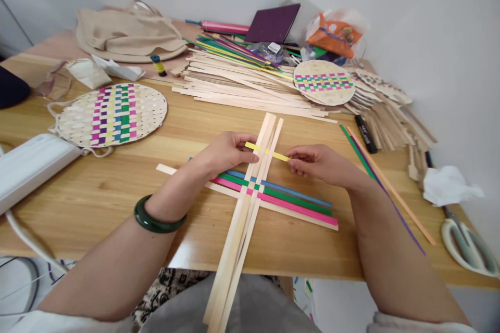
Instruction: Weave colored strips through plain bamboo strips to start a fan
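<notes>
Pale flat strips (230, 250) run lengthwise from the table over its front edge. Woven across them are a blue strip (300, 194), a green strip (292, 200), a pink strip (300, 209) and a pale cross strip (297, 216). Farther up, a yellow strip (278, 156) passes through the lengthwise strips, apart from the blue one. My right hand (318, 164) pinches its right end. With thumb and fingers, my left hand (226, 156) grips the lengthwise strips at their left edge, beside the yellow strip's left end; its fingertips are partly hidden.
A finished woven fan (113, 114) lies left, near a white power strip (39, 166). Behind are a pile of pale strips (242, 83) and a round woven piece (324, 82). Loose coloured strips (385, 187), a black marker (365, 134) and scissors (466, 247) lie right.
</notes>
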The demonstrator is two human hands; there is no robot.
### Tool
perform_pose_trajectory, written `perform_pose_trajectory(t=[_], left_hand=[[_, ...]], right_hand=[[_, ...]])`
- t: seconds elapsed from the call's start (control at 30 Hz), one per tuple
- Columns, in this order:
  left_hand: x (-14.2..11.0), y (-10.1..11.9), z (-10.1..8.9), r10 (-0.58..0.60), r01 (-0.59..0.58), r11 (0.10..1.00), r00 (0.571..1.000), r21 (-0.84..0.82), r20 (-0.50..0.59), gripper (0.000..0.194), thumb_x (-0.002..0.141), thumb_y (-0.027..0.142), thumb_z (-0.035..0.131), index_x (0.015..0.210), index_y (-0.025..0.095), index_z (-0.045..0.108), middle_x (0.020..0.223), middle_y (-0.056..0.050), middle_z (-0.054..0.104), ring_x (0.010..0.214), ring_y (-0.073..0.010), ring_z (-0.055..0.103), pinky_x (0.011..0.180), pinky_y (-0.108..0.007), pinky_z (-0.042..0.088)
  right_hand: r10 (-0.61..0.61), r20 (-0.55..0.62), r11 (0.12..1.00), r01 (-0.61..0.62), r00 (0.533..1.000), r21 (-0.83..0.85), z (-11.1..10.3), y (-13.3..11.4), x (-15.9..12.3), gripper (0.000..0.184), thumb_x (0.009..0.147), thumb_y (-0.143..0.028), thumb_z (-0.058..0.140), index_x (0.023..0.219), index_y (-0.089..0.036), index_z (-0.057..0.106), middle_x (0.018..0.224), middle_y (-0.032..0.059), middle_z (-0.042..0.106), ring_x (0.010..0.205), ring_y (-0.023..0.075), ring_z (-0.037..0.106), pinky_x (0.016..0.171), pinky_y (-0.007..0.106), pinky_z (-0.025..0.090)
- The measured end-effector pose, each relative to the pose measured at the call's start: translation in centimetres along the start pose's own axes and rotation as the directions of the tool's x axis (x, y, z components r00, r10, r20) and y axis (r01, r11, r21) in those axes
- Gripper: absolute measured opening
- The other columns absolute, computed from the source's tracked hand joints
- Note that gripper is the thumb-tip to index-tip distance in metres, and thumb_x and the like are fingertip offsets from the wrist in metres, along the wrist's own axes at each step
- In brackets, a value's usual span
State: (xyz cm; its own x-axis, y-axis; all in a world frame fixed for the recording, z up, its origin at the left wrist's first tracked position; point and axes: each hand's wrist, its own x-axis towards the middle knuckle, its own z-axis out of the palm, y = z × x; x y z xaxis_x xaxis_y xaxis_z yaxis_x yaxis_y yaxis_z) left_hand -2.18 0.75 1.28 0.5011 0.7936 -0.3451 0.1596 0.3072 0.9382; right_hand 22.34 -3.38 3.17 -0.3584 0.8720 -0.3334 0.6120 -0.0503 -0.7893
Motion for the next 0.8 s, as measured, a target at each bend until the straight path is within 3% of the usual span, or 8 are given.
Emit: perform_pose_trajectory(t=[0.1,0.23,0.37,0.5,0.6,0.7,0.77,0.8], left_hand=[[0.2,-0.2,0.1,0.024,-0.026,0.999,0.998,-0.031,-0.052,0.064,0.057,0.016,0.078,0.120,0.018,0.069,0.075,0.002,0.071,0.062,-0.0116,0.058,0.061,-0.022,0.044],[0.3,-0.4,0.3,0.075,-0.074,0.997,0.994,0.012,-0.080,0.086,0.058,0.015,0.078,0.141,0.018,0.053,0.083,0.000,0.072,0.070,-0.0156,0.063,0.069,-0.026,0.049],[-0.1,0.3,-0.2,0.176,-0.077,0.931,0.951,0.357,-0.253,0.089,0.062,0.016,0.079,0.146,0.012,0.047,0.109,-0.011,0.069,0.095,-0.0260,0.067,0.086,-0.036,0.052],[-3.1,2.0,-0.1,0.506,-0.151,0.718,0.784,0.680,-0.360,0.064,0.072,0.024,0.078,0.133,0.014,0.060,0.132,-0.015,0.059,0.128,-0.0300,0.053,0.112,-0.041,0.037],[-7.1,2.2,1.0,0.644,-0.350,0.680,0.706,0.644,-0.296,0.032,0.084,0.024,0.070,0.115,0.016,0.071,0.125,-0.012,0.065,0.120,-0.0225,0.060,0.108,-0.034,0.043],[-11.2,0.5,0.9,0.730,-0.483,0.646,0.618,0.592,-0.292,0.021,0.092,0.026,0.062,0.109,0.021,0.073,0.115,-0.007,0.071,0.110,-0.0180,0.065,0.099,-0.030,0.051],[-13.4,-1.1,-1.2,0.767,-0.383,0.618,0.487,0.687,-0.418,0.023,0.091,0.026,0.062,0.112,0.023,0.072,0.116,-0.005,0.071,0.111,-0.0175,0.065,0.100,-0.031,0.050],[-14.4,-1.8,-2.8,0.776,-0.274,0.613,0.386,0.741,-0.498,0.022,0.091,0.026,0.062,0.111,0.024,0.072,0.116,-0.004,0.071,0.111,-0.0177,0.064,0.102,-0.033,0.049]], right_hand=[[0.039,-0.013,0.999,-0.039,0.999,-0.005,-0.9,0.5,-0.2,0.031,0.078,-0.049,0.062,0.078,-0.019,0.063,0.067,0.0001,0.061,0.059,0.0116,0.053,0.055,0.026,0.041],[-0.049,-0.106,0.998,0.044,0.993,-0.044,-0.8,0.7,0.3,0.034,0.079,-0.052,0.061,0.080,-0.019,0.066,0.068,0.0007,0.063,0.060,0.0128,0.052,0.057,0.028,0.040],[-0.149,-0.146,0.969,0.115,0.978,-0.219,0.5,0.9,1.2,0.030,0.083,-0.047,0.054,0.084,-0.020,0.068,0.077,0.0039,0.069,0.070,0.0178,0.059,0.067,0.033,0.046],[-0.275,-0.272,0.890,0.137,0.922,-0.435,1.2,1.9,2.0,0.032,0.087,-0.042,0.050,0.098,-0.021,0.071,0.103,0.0094,0.073,0.097,0.0267,0.063,0.086,0.043,0.048],[-0.358,-0.286,0.818,0.150,0.889,-0.556,1.3,2.8,2.5,0.037,0.090,-0.042,0.048,0.108,-0.019,0.070,0.111,0.0113,0.071,0.106,0.0294,0.061,0.092,0.047,0.047],[-0.406,-0.316,0.789,0.155,0.858,-0.595,1.6,3.5,3.0,0.035,0.091,-0.040,0.046,0.107,-0.020,0.070,0.110,0.0096,0.071,0.106,0.0280,0.061,0.093,0.046,0.048],[-0.430,-0.346,0.776,0.145,0.834,-0.614,1.8,3.8,3.3,0.034,0.091,-0.039,0.045,0.104,-0.021,0.070,0.108,0.0084,0.071,0.105,0.0278,0.061,0.093,0.046,0.049],[-0.437,-0.357,0.770,0.139,0.826,-0.622,1.8,4.0,3.4,0.034,0.091,-0.039,0.045,0.104,-0.022,0.071,0.107,0.0080,0.071,0.105,0.0278,0.062,0.093,0.046,0.049]])
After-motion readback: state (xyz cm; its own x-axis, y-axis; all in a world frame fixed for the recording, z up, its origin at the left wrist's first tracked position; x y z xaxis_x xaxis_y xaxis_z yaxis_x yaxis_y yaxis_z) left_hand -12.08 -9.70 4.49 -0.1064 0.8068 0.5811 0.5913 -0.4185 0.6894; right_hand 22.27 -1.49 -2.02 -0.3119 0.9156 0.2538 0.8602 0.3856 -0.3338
